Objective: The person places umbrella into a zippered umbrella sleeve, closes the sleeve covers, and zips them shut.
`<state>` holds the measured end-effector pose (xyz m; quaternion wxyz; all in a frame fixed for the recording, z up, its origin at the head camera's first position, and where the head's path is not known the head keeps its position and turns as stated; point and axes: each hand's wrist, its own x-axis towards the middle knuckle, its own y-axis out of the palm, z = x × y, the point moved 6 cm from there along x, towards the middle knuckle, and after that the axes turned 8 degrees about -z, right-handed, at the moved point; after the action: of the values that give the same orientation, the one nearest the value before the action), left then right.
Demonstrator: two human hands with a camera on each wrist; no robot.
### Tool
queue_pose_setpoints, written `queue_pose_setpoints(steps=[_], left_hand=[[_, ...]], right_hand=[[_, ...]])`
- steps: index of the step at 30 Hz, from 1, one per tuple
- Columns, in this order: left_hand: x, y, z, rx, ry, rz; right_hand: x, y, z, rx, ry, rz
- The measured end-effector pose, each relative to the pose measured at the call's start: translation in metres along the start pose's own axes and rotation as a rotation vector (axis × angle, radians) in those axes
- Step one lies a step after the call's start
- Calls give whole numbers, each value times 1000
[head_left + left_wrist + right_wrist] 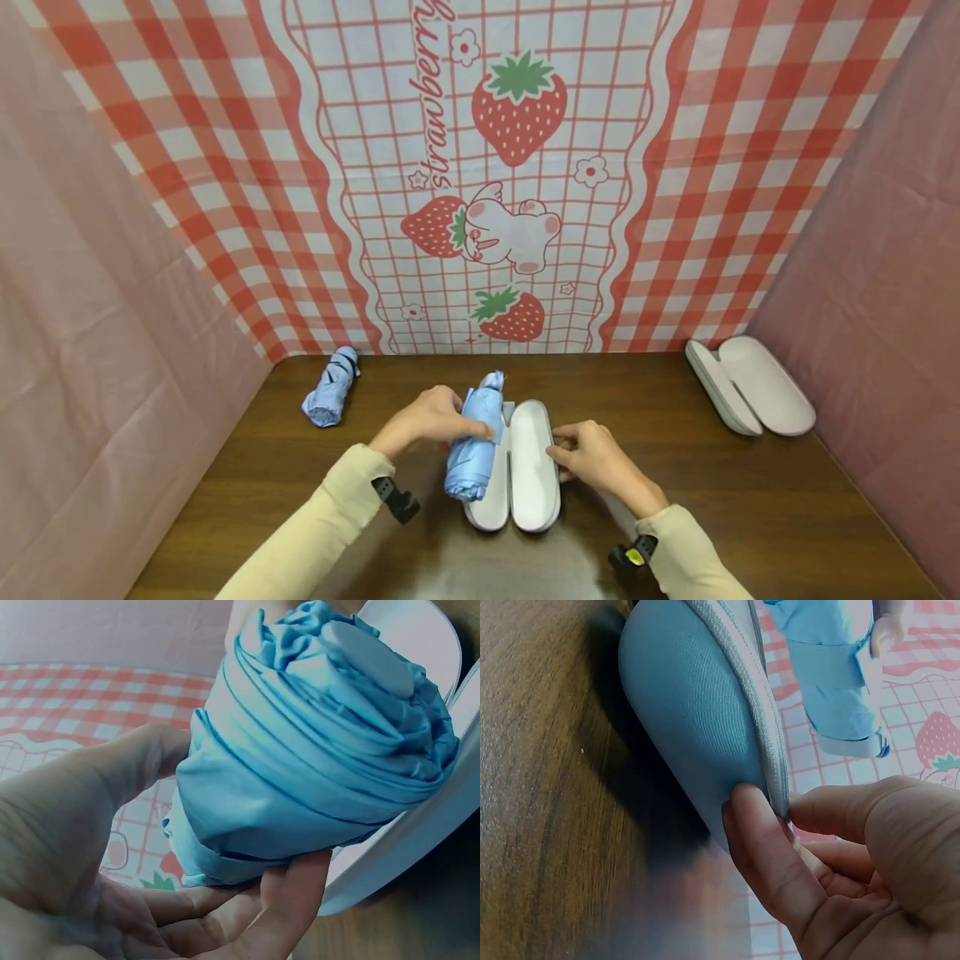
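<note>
My left hand (437, 421) grips a folded light-blue umbrella (477, 450), thumb on one side and fingers on the other in the left wrist view. The umbrella (300, 757) is rolled up, its gathered end toward that camera. It is over the left half of an open white glasses case (535, 467) and hides much of that half; whether they touch I cannot tell. My right hand (596, 457) pinches the rim of the case's right half between thumb and fingers. In the right wrist view the outer shell of the case (697, 697) is smooth, with a textured rim.
A second rolled blue umbrella (331, 390) with a dark strap lies at the back left of the wooden table (420, 558). Another open white glasses case (767, 387) sits at the back right. A checked strawberry cloth (517, 208) hangs behind, with pink cloth at both sides.
</note>
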<state>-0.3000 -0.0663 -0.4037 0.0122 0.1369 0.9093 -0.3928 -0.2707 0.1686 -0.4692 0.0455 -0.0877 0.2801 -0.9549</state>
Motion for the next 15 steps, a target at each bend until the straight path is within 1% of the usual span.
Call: queue_pose_setpoints(steps=[2,6,10,15], left_hand=[[0,5,-1,-38,-22,19],[2,15,-3,-63,-55,53],[5,24,-5,-20,-75,64],[8,31,-2,44,-109,38]], right_hand=[[0,0,0,2,-4,2],[0,-1,1,3,-5,-2],[0,-1,3,6,-16,6],[0,-2,3,4,-23,10]])
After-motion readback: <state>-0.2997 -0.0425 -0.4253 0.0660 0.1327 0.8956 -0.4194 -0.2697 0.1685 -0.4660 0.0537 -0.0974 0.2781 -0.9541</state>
